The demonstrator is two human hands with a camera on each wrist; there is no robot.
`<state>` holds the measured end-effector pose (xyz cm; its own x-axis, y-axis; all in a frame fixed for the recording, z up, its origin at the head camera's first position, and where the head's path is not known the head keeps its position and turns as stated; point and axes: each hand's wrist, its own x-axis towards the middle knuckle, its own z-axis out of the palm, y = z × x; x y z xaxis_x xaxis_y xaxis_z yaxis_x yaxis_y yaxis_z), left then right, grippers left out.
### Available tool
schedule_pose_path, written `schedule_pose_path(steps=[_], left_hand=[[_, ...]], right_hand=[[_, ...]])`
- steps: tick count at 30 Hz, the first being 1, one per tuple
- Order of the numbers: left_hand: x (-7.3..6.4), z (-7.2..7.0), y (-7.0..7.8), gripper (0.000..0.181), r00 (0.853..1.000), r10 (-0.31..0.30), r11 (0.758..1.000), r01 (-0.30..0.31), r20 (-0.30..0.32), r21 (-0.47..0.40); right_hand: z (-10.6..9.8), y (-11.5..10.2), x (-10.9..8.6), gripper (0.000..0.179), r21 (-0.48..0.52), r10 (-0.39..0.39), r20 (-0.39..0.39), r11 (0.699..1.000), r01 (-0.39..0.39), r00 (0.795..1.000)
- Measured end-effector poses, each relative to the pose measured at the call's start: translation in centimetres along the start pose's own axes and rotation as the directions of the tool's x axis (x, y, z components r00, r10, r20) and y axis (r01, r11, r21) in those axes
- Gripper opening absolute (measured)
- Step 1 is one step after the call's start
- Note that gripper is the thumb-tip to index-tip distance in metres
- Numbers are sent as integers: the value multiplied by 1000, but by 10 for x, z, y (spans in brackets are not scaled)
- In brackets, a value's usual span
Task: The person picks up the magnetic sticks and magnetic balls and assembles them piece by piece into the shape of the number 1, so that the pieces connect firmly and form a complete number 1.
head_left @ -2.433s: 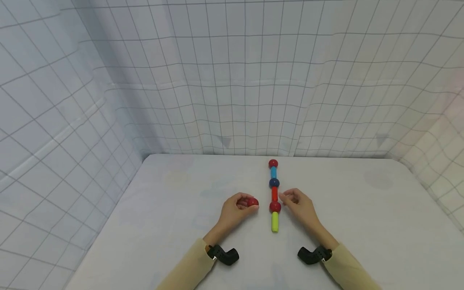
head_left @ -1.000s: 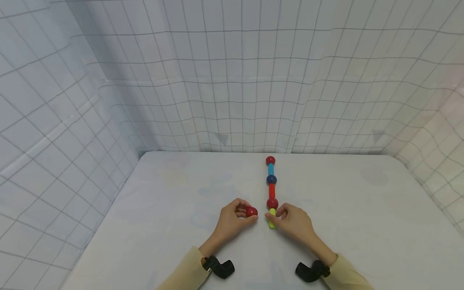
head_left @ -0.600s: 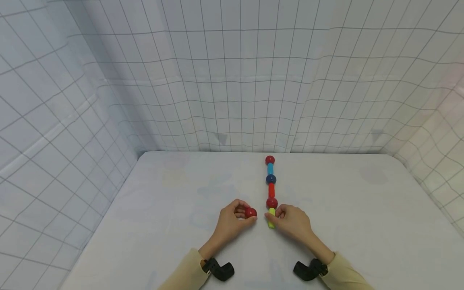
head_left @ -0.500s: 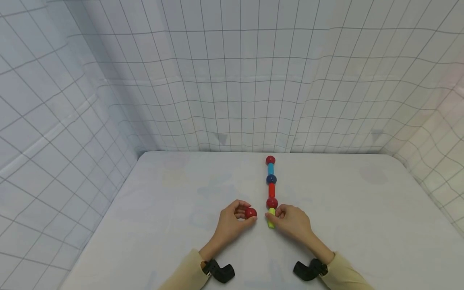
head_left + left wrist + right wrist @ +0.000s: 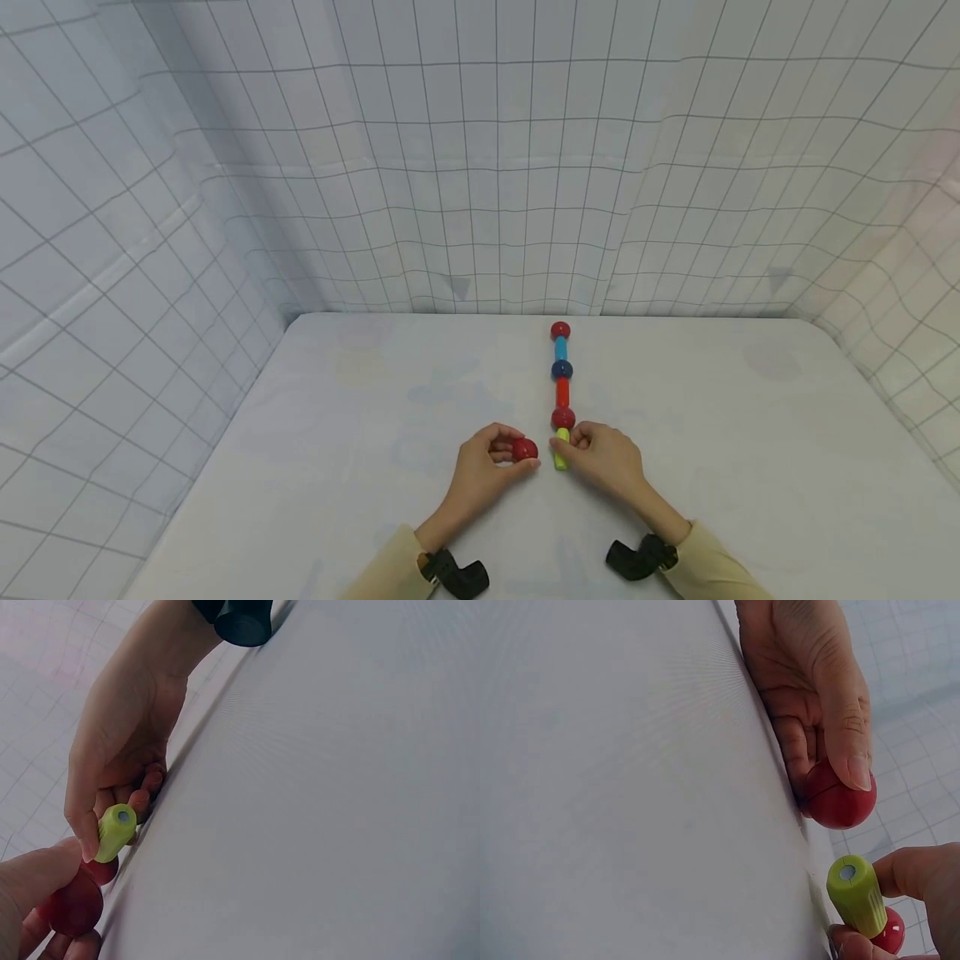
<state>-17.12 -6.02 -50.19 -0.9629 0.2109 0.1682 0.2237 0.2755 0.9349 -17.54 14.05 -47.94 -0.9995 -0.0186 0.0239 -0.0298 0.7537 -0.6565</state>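
My left hand (image 5: 477, 477) pinches a glossy red ball (image 5: 526, 450) between thumb and fingers, close over the table. A short gap to its right, my right hand (image 5: 609, 460) pinches a yellow-green magnetic rod (image 5: 562, 461), thumb on its left side. That rod is the near end of a straight row. Beyond it come a red ball (image 5: 563, 418), a red rod (image 5: 562, 392), a dark blue ball (image 5: 562, 370), a light blue rod (image 5: 561, 348) and a far red ball (image 5: 560, 330). In the right wrist view, a grey metal disc (image 5: 847, 873) shows in the rod's free end.
The white table (image 5: 360, 400) ends at a back edge just beyond the row. White grid-patterned curtains (image 5: 495, 183) hang behind it and along both sides. Each wrist wears a black camera, the left camera (image 5: 463, 581) and the right camera (image 5: 633, 561).
My right hand has come from beside the red rod to the yellow-green rod and now pinches it. My left hand, still holding its red ball, has moved nearer and slightly right.
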Motion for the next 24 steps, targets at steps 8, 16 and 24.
schedule_pose_path(steps=[8,16,24], left_hand=[[-7,5,10,36,1000,-23,999,23,8,-47],[-11,14,11,34,1000,15,999,-15,-5,-41],[-16,22,7,34,996,85,996,-85,4,-16]], right_hand=[[-1,0,0,29,3,10,-12,1000,-9,1000],[-1,1,0,29,14,4,-26,1000,-3,1000],[0,2,1,28,19,0,-29,1000,1,1000]])
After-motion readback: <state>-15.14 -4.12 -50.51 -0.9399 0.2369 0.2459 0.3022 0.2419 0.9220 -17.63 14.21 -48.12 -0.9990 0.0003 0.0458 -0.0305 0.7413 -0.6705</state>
